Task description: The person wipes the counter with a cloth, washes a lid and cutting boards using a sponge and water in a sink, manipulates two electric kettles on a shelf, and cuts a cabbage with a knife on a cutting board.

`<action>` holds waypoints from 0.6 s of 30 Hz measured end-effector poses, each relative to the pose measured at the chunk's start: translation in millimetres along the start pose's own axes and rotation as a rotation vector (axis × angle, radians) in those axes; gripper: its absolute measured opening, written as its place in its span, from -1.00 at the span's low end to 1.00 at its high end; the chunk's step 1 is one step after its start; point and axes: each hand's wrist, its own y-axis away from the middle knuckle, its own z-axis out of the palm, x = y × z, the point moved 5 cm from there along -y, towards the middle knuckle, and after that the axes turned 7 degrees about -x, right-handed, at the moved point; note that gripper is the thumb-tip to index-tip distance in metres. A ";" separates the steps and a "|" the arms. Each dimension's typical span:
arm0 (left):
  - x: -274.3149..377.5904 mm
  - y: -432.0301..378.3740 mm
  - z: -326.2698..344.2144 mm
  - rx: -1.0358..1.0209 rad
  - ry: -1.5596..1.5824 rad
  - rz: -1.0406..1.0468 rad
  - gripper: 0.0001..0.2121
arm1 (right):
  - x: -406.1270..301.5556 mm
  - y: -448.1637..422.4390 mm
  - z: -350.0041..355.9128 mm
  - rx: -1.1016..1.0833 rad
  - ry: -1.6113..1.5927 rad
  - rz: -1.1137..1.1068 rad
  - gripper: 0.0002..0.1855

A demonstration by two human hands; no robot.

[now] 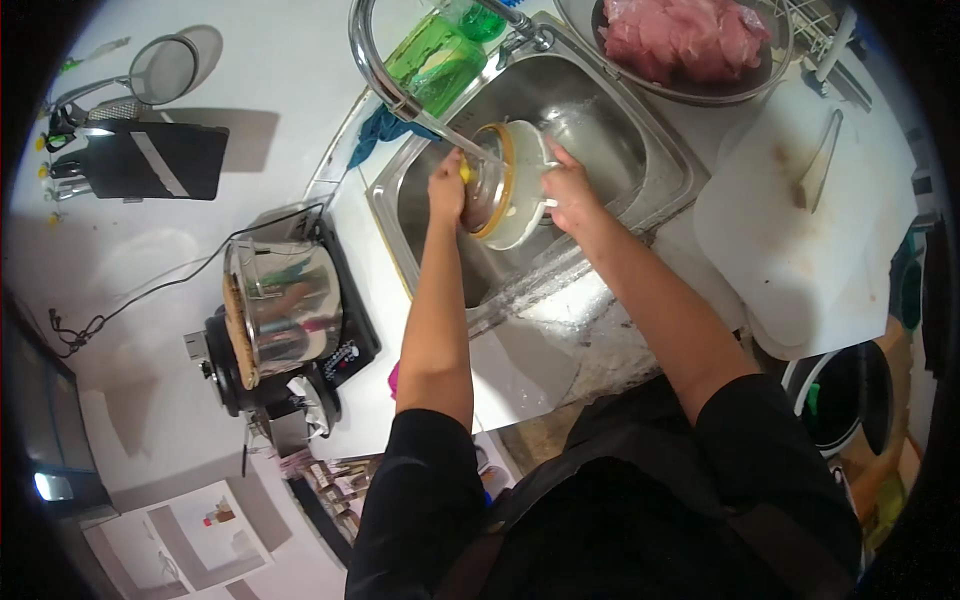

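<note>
Over the stainless steel sink [431,259], my right hand [571,187] grips the rim of a white plastic bowl [527,214]. A round clear piece with an orange rim [484,191], perhaps a lid or bowl, lies against the bowl's left side, tilted. My left hand [448,189] holds that clear piece at its outer side. By its fingers is a small yellow part [465,170]; whether it is a knob or a sponge I cannot tell. From the chrome faucet [367,52], water runs down onto the orange rim. Both palms are hidden.
Raw meat [682,37] fills a pan at the upper right. Metal tongs [821,161] lie on a white cutting board [787,262]. At left, a steel pot [289,300] stands on a black cooktop [364,337]. A green container [439,64] and blue cloth [382,133] sit behind the sink.
</note>
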 end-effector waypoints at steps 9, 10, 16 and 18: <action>62.0 101.4 55.2 -0.112 0.105 0.100 -0.66 | -4.7 -25.3 -26.0 0.209 0.101 -0.126 -0.32; 81.4 106.9 59.4 -0.129 0.028 0.283 -0.65 | -3.5 -25.4 -25.0 0.219 0.146 -0.133 -0.34; 148.5 97.5 75.3 -0.278 0.128 0.381 -0.62 | 4.4 -19.1 -17.2 0.144 0.018 -0.076 -0.38; 155.8 89.7 79.9 -0.318 0.434 0.287 -0.63 | 3.1 -24.6 -21.3 0.115 -0.045 -0.081 -0.40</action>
